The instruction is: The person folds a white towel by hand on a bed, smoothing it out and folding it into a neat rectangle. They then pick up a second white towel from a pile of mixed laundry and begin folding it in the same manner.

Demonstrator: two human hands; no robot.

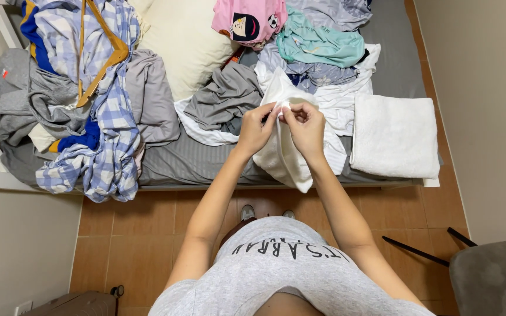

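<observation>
Both your hands, left hand [257, 129] and right hand [306, 127], pinch the white towel's [285, 158] top edge at frame centre, arms outstretched over the bed [194, 164].

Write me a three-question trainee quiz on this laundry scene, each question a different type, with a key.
1. True or false: both hands, left hand and right hand, pinch the same white cloth.
2. Multiple choice: where does the folded white towel lie? A) on the floor B) on the bed, on the person's right side C) under the pillow
3. Fill in: the wooden hanger rests on a blue and white ____ garment.

Key: 1 true; 2 B; 3 checked.
</observation>
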